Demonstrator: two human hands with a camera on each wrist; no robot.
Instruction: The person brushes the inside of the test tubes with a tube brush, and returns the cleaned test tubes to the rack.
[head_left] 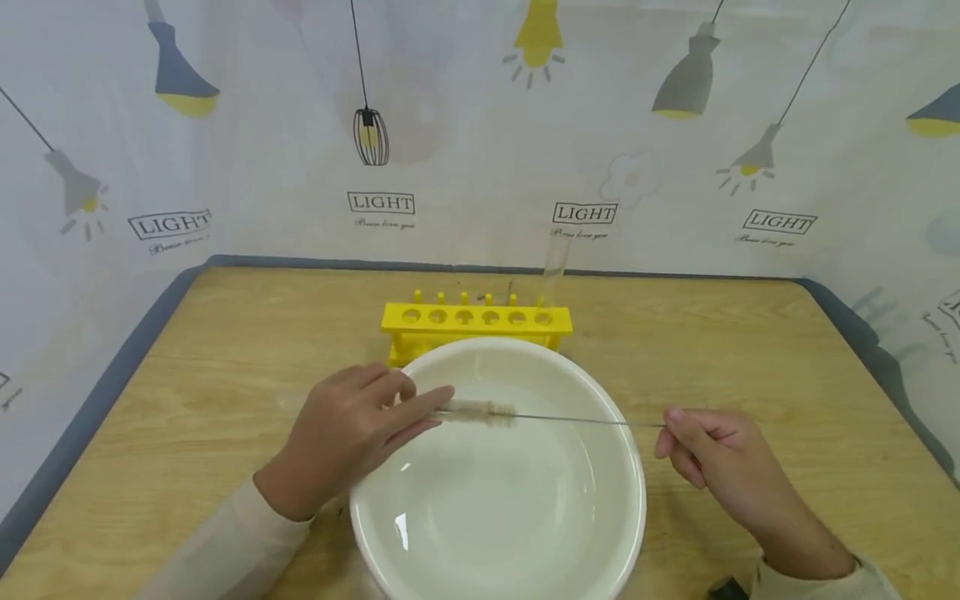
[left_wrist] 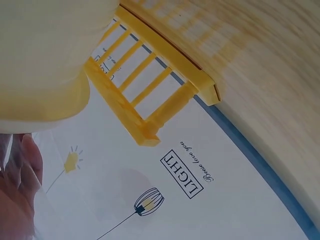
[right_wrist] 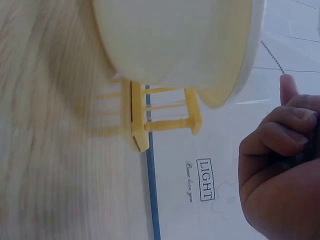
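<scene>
My left hand point(head_left: 352, 429) holds a clear test tube point(head_left: 465, 410) level above the white basin point(head_left: 636, 508), fingers around it. Pale bristles of a test tube brush point(head_left: 504, 415) sit at the tube's mouth, partly inside it. From there the brush's thin twisted wire runs right, over the basin's rim, to my right hand point(head_left: 723, 467), whose thumb and fingers pinch its end. In the right wrist view the wire point(right_wrist: 272, 57) leads to the fingertip, with the other fingers curled. The left wrist view catches only part of the left hand point(left_wrist: 17, 195).
Behind the basin stands a yellow test tube rack point(head_left: 476, 318), with another clear test tube point(head_left: 553, 271) upright at its right end. The wooden table point(head_left: 750, 350) meets a lamp-patterned cloth point(head_left: 465, 150) at the back and sides. A small dark object point(head_left: 727, 589) shows near the right sleeve.
</scene>
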